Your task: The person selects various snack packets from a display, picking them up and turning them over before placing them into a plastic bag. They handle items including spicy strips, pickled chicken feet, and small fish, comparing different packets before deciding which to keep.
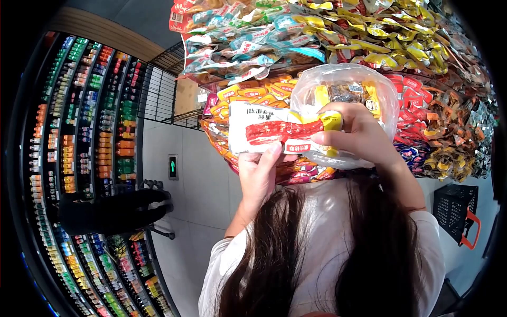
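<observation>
A white snack packet (251,129) printed with red strips lies across both hands in front of my chest. My left hand (256,171) grips its lower edge, thumb on the front. My right hand (356,132) is closed on the packet's yellow end, fingers above and thumb on the front. Behind the packet and the right hand sits a clear plastic bag (311,79) holding a yellow and dark package (346,94). It rests over the piled snack packets (245,92); its lower part is partly hidden by my right hand and the white packet.
More wrapped snacks (253,39) fill the display ahead and to the right. A black wire basket rack (158,98) borders it on the left. Drink shelves (79,132) line the left side, with a person in dark clothes (111,211) there. A black shopping basket (454,208) stands right.
</observation>
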### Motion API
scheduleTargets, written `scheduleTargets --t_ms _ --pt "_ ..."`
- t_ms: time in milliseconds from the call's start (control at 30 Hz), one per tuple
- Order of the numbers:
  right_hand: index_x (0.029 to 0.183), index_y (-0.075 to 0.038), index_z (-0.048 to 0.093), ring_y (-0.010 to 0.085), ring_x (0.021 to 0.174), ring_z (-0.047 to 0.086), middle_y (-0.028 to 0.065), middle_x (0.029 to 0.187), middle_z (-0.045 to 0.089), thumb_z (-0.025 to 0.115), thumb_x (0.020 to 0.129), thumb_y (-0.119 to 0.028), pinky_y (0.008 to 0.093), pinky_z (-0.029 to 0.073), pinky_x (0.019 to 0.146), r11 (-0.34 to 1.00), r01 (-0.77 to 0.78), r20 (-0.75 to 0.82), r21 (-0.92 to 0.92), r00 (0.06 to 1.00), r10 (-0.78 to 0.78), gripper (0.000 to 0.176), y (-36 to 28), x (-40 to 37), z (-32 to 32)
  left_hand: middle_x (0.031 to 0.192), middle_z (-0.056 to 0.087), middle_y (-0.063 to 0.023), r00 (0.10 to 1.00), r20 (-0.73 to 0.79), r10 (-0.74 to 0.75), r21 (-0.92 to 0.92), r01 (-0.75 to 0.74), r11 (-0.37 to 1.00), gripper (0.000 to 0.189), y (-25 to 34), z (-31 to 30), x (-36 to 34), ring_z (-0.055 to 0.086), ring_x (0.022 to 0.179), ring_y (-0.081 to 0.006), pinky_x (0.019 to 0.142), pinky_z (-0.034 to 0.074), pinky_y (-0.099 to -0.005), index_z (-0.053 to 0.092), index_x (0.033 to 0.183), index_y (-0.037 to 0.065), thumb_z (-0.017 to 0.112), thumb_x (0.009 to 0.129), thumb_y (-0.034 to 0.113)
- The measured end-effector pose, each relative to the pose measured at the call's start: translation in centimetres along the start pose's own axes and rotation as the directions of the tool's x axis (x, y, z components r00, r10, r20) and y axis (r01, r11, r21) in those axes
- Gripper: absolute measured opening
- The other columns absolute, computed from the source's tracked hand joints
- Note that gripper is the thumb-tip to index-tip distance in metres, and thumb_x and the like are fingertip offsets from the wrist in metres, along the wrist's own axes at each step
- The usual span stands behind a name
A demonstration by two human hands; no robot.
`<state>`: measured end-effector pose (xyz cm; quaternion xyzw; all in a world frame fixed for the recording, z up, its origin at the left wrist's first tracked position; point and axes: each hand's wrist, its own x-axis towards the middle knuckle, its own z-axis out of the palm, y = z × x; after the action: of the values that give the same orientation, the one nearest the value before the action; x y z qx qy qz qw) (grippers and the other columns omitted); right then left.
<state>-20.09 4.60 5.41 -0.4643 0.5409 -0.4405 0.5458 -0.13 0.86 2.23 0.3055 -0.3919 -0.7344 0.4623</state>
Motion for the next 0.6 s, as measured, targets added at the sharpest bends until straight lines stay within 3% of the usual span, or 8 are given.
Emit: scheduleTargets --t_ms 67,200,267,333,433,467,533,600 --pt "0.091 0.001 0.058 0.0033 0.067 0.052 -0.0022 0.076 0.057 0.071 0.073 -0.010 0.0181 0.041 0.058 0.996 0.006 0.015 0.091 1.000 -0.007 0.024 -0.1 0.0 0.2 0.099 0.062 -0.0126 0.994 0.083 0.065 0.012 -0.066 0.998 0.022 -0.5 0.1 0.2 0.063 0.080 -0.0168 0.068 0.055 -0.0281 0.055 0.106 -0.004 0.055 0.087 0.008" --pt "0.091 0.001 0.058 0.0029 0.068 0.053 -0.0015 0.077 0.058 0.073 0.074 -0.013 0.0185 0.042 0.058 0.995 0.080 0.060 -0.066 0.995 -0.076 0.026 0.7 0.1 0.7 0.096 0.063 -0.0089 0.990 0.102 0.095 0.044 -0.100 0.994 0.022 -0.8 0.1 0.0 0.060 0.082 -0.0123 0.069 0.050 -0.0234 0.057 0.105 -0.001 0.058 0.087 0.012" --pt "0.091 0.001 0.060 0.0032 0.068 0.053 -0.0002 0.075 0.059 0.073 0.073 -0.016 0.0207 0.044 0.060 0.930 0.073 0.188 -0.361 0.982 -0.004 0.027 -0.7 -0.2 0.8 0.094 0.063 -0.0083 0.990 0.062 0.127 0.047 -0.130 0.990 0.022 -0.8 0.3 0.0 0.061 0.081 -0.0122 0.073 0.049 -0.0246 0.057 0.104 -0.001 0.059 0.087 0.011" --pt "0.090 0.001 0.061 0.0049 0.067 0.054 0.0019 0.073 0.060 0.072 0.074 -0.017 0.0226 0.045 0.061 0.938 0.088 0.192 -0.335 0.981 -0.023 0.027 -1.2 -0.3 0.7 0.093 0.064 -0.0078 0.997 0.039 0.060 -0.006 -0.060 0.998 0.021 -0.2 0.0 -0.1 0.061 0.080 -0.0122 0.076 0.048 -0.0261 0.057 0.104 -0.002 0.059 0.085 0.007" --pt "0.093 0.002 0.060 0.0071 0.070 0.056 0.0037 0.080 0.061 0.065 0.081 -0.016 0.0218 0.046 0.063 0.911 0.310 0.045 -0.273 0.950 -0.310 0.022 -0.8 -0.2 0.2 0.091 0.064 -0.0068 0.991 0.127 -0.048 0.095 0.036 0.995 0.021 1.0 0.2 -0.6 0.061 0.077 -0.0108 0.071 0.048 -0.0244 0.058 0.102 -0.002 0.060 0.082 0.004" --pt "0.093 0.002 0.060 0.0071 0.070 0.056 0.0037 0.080 0.061 0.065 0.081 -0.016 0.0218 0.046 0.063 0.912 0.306 0.041 -0.275 0.951 -0.307 0.022 -0.5 0.0 0.2 0.089 0.064 -0.0065 0.982 0.143 -0.123 0.172 0.097 0.980 0.020 1.3 -0.1 -0.6 0.061 0.076 -0.0106 0.069 0.048 -0.0239 0.059 0.101 -0.002 0.061 0.082 0.004" --pt "0.096 -0.001 0.062 0.0066 0.061 0.055 -0.0005 0.070 0.058 0.067 0.081 -0.022 0.0206 0.045 0.057 0.953 0.269 -0.095 0.142 0.962 -0.258 0.027 0.0 0.4 0.7 0.088 0.065 -0.0055 0.955 0.208 -0.210 0.183 0.173 0.968 0.019 1.4 -0.1 -0.7 0.061 0.074 -0.0098 0.066 0.048 -0.0237 0.060 0.098 -0.002 0.062 0.080 0.004" --pt "0.091 -0.001 0.061 0.0033 0.062 0.053 -0.0032 0.070 0.057 0.062 0.085 -0.019 0.0179 0.042 0.056 0.964 0.212 -0.082 0.162 0.976 -0.200 0.019 -0.5 0.0 0.5 0.087 0.064 -0.0046 0.910 0.325 -0.256 0.360 0.132 0.924 0.019 1.8 -0.1 -0.5 0.060 0.073 -0.0092 0.066 0.048 -0.0232 0.061 0.097 -0.001 0.064 0.079 0.005"
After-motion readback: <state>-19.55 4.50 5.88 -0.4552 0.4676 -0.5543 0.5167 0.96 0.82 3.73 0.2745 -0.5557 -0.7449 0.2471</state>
